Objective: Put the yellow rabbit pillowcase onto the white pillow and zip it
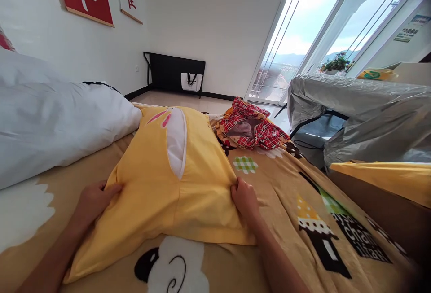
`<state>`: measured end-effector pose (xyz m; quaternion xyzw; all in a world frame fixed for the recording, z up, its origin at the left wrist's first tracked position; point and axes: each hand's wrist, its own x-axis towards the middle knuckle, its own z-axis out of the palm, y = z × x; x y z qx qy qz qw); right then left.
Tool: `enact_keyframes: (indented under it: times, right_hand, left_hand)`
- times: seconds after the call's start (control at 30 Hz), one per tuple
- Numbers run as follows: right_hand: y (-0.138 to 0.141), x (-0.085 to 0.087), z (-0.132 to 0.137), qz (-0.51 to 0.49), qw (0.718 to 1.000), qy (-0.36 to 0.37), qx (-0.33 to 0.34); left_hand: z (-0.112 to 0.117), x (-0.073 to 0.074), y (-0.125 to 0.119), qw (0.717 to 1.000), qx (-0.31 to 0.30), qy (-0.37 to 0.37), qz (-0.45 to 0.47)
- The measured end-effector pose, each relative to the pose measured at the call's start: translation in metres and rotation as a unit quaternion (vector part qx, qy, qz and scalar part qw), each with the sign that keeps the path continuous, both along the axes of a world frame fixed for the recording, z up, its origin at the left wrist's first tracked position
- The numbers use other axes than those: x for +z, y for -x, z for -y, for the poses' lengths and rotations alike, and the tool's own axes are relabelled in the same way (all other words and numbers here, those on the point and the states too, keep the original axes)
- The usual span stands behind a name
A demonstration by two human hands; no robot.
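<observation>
A pillow in a yellow pillowcase [158,181] lies on the tan cartoon-print bedspread [286,203] in front of me. White pillow filling shows through a slit in the case's top face. My left hand [92,201] grips the case's left edge, fingers curled into the fabric. On the opposite side my right hand [244,196] is closed on the right edge. Both forearms reach in from the bottom of the view.
A white duvet [57,118] is heaped at the left. Red plaid cloth [252,127] lies bunched beyond the pillow. A silver-covered object [363,113] stands at the right by the glass doors. A black folded table [175,73] leans against the far wall.
</observation>
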<state>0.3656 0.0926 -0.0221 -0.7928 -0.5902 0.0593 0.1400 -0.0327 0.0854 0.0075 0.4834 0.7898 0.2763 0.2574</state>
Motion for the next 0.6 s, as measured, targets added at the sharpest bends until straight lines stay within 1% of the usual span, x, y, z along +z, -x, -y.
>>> enact_keyframes:
  times: [0.07,0.13,0.2,0.23,0.27,0.37,0.43,0.5,0.6]
  right_hand:
    - [0.003,-0.001,0.000,-0.017,0.999,-0.036,0.015]
    - [0.004,-0.002,0.001,-0.043,0.996,-0.069,0.027]
    - [0.003,0.001,0.004,-0.063,0.994,-0.080,0.032]
    - [0.001,0.004,0.007,-0.068,0.995,-0.069,0.032]
    - [0.000,0.008,0.011,-0.067,0.996,-0.043,0.029]
    - [-0.002,0.019,0.028,-0.040,0.996,0.074,0.026]
    - [0.005,0.021,0.040,-0.024,0.992,0.118,0.044]
    - [0.015,0.018,0.048,-0.022,0.991,0.115,0.068]
    - [0.025,0.012,0.051,-0.031,0.991,0.086,0.094]
  left_hand:
    - [0.001,-0.002,0.000,0.998,-0.003,-0.001,-0.062]
    - [0.003,-0.003,-0.003,0.989,0.001,-0.044,-0.140]
    - [0.005,-0.003,-0.007,0.976,-0.008,-0.090,-0.201]
    - [0.006,-0.003,-0.007,0.973,-0.021,-0.096,-0.211]
    - [0.006,-0.003,-0.008,0.973,-0.036,-0.086,-0.212]
    - [0.004,-0.004,-0.004,0.981,-0.068,-0.012,-0.181]
    - [0.002,-0.006,0.000,0.986,-0.073,0.003,-0.153]
    - [0.000,-0.007,0.001,0.990,-0.066,-0.014,-0.126]
    - [-0.002,-0.008,0.001,0.995,-0.030,-0.024,-0.091]
